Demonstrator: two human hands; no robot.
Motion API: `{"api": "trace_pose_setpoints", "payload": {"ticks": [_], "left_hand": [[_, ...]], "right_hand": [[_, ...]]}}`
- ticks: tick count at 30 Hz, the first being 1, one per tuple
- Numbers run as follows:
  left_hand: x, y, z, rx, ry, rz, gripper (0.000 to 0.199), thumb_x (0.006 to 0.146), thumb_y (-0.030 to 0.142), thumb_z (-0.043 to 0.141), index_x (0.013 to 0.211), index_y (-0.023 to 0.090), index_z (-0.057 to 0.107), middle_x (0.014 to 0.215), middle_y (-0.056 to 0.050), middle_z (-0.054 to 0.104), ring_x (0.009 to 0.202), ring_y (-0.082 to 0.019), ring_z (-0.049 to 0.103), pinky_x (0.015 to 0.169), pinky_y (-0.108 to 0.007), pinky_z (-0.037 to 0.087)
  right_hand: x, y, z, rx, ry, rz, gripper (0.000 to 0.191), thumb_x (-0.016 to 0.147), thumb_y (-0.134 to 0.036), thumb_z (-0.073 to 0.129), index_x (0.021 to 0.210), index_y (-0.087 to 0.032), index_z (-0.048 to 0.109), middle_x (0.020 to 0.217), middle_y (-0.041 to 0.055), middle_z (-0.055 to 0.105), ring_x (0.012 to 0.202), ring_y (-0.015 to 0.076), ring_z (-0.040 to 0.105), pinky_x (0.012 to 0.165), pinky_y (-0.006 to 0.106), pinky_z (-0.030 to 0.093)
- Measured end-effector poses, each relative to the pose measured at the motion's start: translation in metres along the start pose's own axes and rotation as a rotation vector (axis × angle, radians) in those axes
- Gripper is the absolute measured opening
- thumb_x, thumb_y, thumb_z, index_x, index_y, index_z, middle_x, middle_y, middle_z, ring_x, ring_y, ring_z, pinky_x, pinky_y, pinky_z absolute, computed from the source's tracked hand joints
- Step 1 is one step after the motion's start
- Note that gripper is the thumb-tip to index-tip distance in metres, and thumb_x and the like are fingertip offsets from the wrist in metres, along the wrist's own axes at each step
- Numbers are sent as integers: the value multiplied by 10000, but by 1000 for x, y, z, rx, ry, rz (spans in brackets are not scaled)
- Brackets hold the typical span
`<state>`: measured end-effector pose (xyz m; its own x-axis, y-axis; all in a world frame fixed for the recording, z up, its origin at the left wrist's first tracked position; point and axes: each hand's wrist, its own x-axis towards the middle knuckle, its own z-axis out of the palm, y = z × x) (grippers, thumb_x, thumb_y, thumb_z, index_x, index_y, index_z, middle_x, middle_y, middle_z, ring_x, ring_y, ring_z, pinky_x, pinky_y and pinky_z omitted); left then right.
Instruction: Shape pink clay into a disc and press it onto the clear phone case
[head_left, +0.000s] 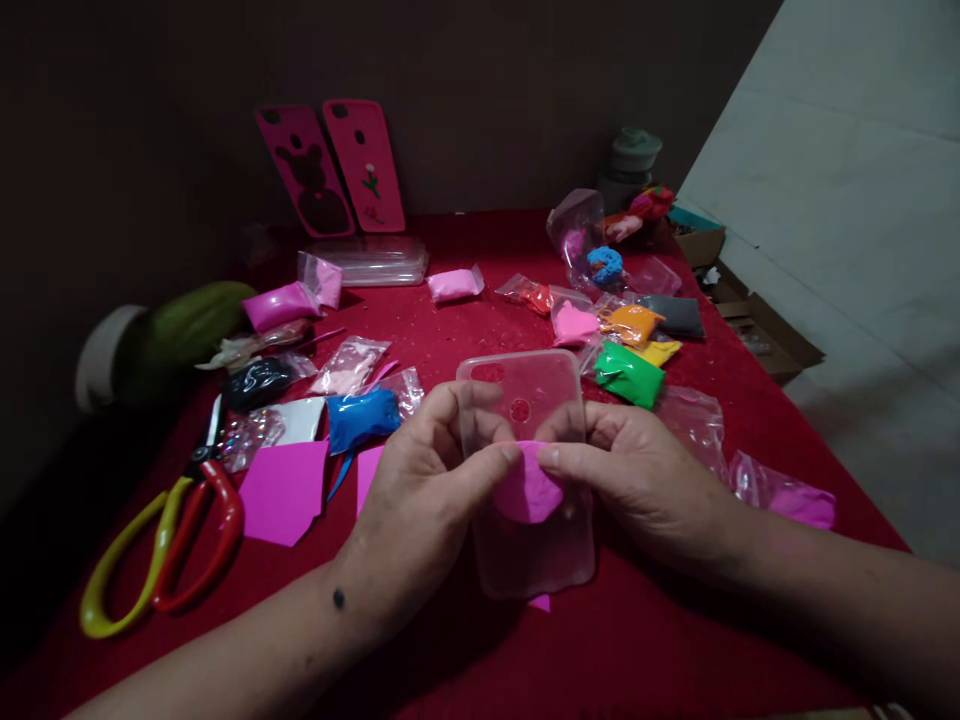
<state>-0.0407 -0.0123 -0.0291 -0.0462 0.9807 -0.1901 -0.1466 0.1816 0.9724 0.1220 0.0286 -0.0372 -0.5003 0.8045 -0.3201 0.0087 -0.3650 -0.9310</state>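
Observation:
A clear phone case is held up over the red cloth, between my two hands. My left hand grips its left side, fingers behind and thumb in front. From the right, my right hand holds the other side in the same way. Both thumb tips press on a flat pink clay piece that lies against the middle of the case, below its round hole. Behind the see-through plastic, the fingertips show faintly.
Scissors with yellow and red handles lie at left beside pink sheet. Bagged clay, such as blue and green, surrounds the hands. Two decorated pink cases lean at the back. Cardboard boxes sit right of the red table.

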Motion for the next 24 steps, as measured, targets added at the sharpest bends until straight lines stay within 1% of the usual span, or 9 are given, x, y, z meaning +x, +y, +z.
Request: {"api": "trace_pose_setpoints", "payload": {"ticks": [3,6,8,11,14,18,20,24], "left_hand": [[-1,-1,-3,-15,-22,16,257,852,224,670,1072,212,538,821,47,606,698,-71,550,615,-159,474],[-1,0,-7,-28,-66,2,296,859,257,675,1118,224,535,869,43,615,755,-73,570,667,-161,485],[1,0,-9,-32,-68,-6,314,836,245,704,1100,219,535,822,51,610,726,-70,567,652,-161,483],[2,1,-8,-34,-41,0,310,816,208,718,1060,205,527,745,58,603,667,-74,561,619,-175,483],[0,1,-8,-39,-28,16,293,822,198,705,1051,201,523,752,50,613,671,-81,569,624,-186,488],[0,0,-7,-32,-62,-3,280,844,221,684,1080,208,533,795,41,617,691,-85,578,632,-191,491],[1,-1,-6,-36,-68,-22,301,839,231,692,1097,210,539,807,39,617,705,-87,583,642,-191,494],[0,-1,-4,-43,-22,-7,300,817,199,702,1063,200,529,764,45,606,679,-93,583,640,-205,497]], "right_hand": [[0,3,-2,15,-4,-10,240,760,-332,750,766,-134,615,666,-14,596,572,76,516,540,190,409],[2,6,-5,80,3,-20,251,756,-342,767,794,-139,626,689,-9,611,587,84,535,559,198,421],[3,7,-7,155,-6,-17,261,747,-346,780,803,-141,628,690,-9,613,582,83,537,563,200,419],[4,6,-7,227,-29,7,299,733,-373,794,787,-139,617,679,-4,612,566,86,531,554,206,412],[4,6,-7,203,-9,21,297,700,-337,818,769,-139,608,659,-6,612,556,91,533,540,206,405],[4,7,-7,199,13,22,291,714,-342,810,759,-140,604,641,-12,605,544,83,524,530,197,393],[4,8,-7,212,2,13,285,730,-348,800,772,-143,606,653,-14,606,552,82,526,538,197,395],[4,9,-7,203,-53,28,292,717,-337,814,794,-134,619,684,-5,621,563,81,525,544,200,397]]}}
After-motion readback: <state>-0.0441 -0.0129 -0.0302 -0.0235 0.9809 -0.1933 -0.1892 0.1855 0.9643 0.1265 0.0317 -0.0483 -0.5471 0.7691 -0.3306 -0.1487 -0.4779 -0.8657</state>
